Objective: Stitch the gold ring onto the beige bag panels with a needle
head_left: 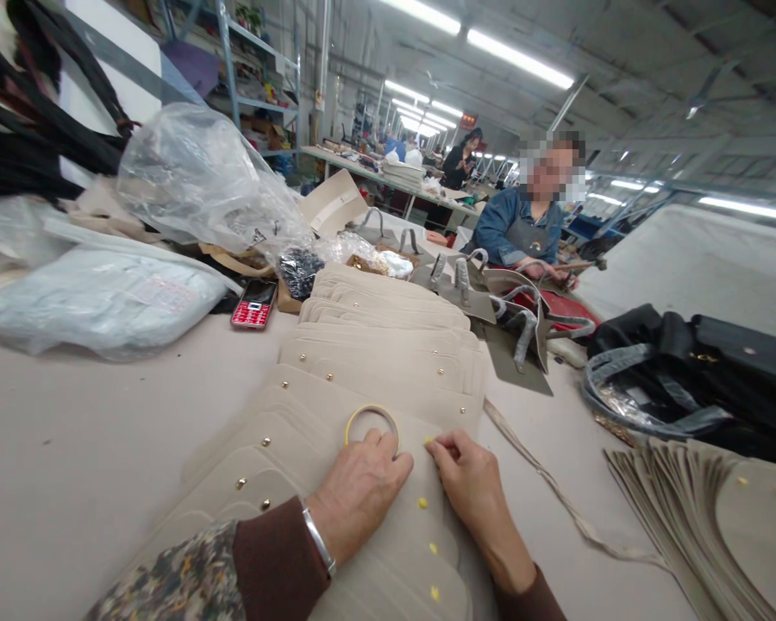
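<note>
Along the lower centre of the frame, a fanned stack of beige panels [388, 345] runs up the worktable [90, 440], each panel overlapping the next, seemingly so that the edges with their brass-coloured studs [265, 442] stay exposed and quick to reach. On the nearer panels a line of small yellow tape pieces [422, 503] sits along the right side, probably covering studs. The right hand [472, 483] brings thumb and forefinger together on the topmost yellow piece [428, 441], pinched low against the panel, apparently for exact placing. Just left of it, the left hand [362, 487] curls its fingers over the near edge of a yellow-edged tape roll [372, 407], gripping it right above the panels, likely to keep the supply close while the wrist steadies the pile. To the right of the stack trails a narrow beige strap [556, 492]; in the lower right corner another fanned stack [737, 535] shows yellow spots too. Above it rests a black handbag [737, 379], its handles wrapped in film, presumably against scuffs. Left of the stack's far end lie a red-keyed mobile phone [254, 304] and a plastic-wrapped bundle [103, 297], both clear of the working area. At upper right, a co-worker in denim sleeves [501, 228] sits behind grey-brown handbags [523, 302].
</note>
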Tool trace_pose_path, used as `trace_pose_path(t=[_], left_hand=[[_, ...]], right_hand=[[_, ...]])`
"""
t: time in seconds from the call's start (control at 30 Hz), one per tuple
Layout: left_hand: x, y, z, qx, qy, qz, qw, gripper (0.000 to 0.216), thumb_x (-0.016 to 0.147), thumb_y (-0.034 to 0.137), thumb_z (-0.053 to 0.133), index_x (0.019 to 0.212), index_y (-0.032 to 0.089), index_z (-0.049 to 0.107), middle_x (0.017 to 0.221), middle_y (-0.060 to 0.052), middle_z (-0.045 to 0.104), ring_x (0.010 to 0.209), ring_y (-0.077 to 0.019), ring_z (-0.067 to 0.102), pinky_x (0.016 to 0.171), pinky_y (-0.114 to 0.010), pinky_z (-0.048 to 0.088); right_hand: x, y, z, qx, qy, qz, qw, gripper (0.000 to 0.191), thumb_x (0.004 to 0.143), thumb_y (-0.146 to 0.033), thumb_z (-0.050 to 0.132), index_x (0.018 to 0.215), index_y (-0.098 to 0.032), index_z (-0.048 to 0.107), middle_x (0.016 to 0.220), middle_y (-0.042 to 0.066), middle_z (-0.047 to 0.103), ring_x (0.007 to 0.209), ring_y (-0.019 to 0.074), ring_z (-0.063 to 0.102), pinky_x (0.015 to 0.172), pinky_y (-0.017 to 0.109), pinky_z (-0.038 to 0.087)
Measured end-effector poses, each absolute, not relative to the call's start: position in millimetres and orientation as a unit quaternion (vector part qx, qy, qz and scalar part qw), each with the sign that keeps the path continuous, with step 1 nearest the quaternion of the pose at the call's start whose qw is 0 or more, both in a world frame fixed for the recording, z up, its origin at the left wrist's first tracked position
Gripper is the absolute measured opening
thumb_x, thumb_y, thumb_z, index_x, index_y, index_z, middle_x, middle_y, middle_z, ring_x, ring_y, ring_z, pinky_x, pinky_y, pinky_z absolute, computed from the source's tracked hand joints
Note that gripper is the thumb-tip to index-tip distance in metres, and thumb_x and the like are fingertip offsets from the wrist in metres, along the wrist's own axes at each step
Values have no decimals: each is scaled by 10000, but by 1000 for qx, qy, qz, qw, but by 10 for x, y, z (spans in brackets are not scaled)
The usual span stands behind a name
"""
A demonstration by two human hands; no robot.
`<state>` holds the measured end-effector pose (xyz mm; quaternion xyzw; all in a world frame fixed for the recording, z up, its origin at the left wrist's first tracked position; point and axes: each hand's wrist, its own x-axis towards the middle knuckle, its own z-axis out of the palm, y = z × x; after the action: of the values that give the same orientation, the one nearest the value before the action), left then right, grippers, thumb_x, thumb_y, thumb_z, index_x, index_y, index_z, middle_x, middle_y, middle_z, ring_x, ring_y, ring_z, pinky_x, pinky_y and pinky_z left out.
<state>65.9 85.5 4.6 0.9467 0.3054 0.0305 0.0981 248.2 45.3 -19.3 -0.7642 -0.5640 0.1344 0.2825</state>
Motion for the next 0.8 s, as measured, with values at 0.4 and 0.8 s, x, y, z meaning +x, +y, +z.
trace_pose_path(t=[0.4, 0.8], left_hand=[[664, 862, 60, 949, 302, 34, 88, 149, 881, 57, 461, 902, 181, 541, 877, -71, 566, 804, -240, 533, 643, -340, 493], [571, 950, 227, 922, 258, 267, 108, 175, 976, 206, 405, 996, 197, 578, 772, -18, 635, 693, -140, 601, 644, -218, 481]], right_hand=[[2409, 534, -131, -749, -613, 94, 233, 241, 867, -264, 494, 776, -190, 704, 751, 43, 704, 690, 166, 622, 686, 244, 412], [2369, 184, 53, -756, -597, 204, 174, 151, 769, -172, 539, 651, -195, 630, 596, -7, 646, 567, 132, 560, 550, 230, 330]])
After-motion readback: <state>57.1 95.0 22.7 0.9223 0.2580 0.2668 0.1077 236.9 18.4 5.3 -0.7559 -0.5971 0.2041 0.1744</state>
